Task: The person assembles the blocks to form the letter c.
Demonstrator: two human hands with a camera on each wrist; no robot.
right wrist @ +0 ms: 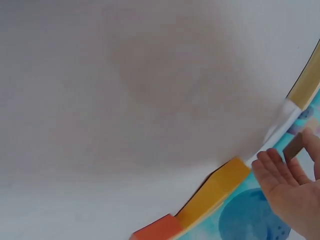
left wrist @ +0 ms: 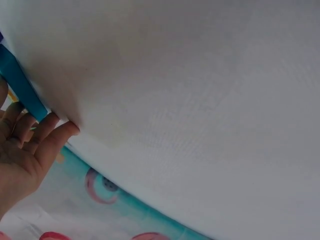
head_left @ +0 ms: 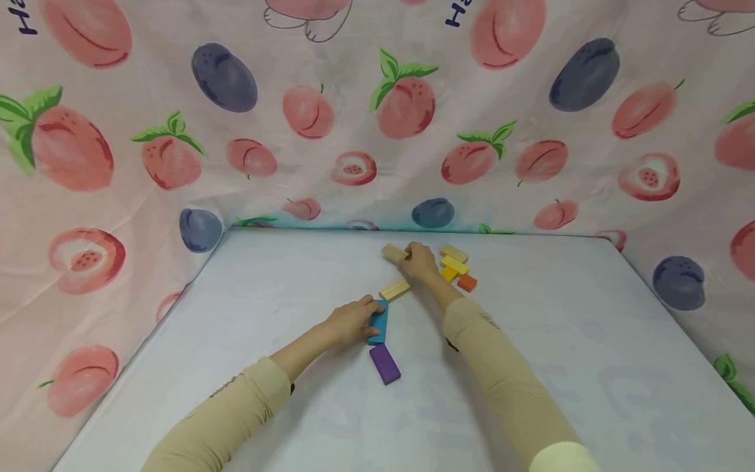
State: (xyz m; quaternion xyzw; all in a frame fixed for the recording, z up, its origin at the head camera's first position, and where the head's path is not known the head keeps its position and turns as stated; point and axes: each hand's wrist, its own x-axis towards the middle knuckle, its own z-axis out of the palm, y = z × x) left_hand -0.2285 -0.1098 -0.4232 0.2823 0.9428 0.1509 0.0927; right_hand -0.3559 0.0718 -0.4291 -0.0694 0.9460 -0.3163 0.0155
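Note:
Near the middle of the table, my left hand (head_left: 349, 321) holds a blue block (head_left: 379, 322) between thumb and fingers as it lies on the white surface. A purple block (head_left: 385, 364) lies just below its near end. Past its far end is a natural wood block (head_left: 394, 290). Farther back, my right hand (head_left: 420, 263) pinches another plain wood block (head_left: 392, 252) by one end. In the right wrist view only the end of this wood block (right wrist: 293, 147) shows, between thumb and fingers. The left wrist view catches part of the blue block (left wrist: 22, 85) at its edge.
Right of my right hand lies a group: a natural wood block (head_left: 453, 254), a yellow block (head_left: 455, 265), a darker yellow block (head_left: 449, 274) partly behind the wrist, and an orange block (head_left: 467, 282). A fruit-print cloth (head_left: 354, 98) hangs behind the white table (head_left: 283, 275).

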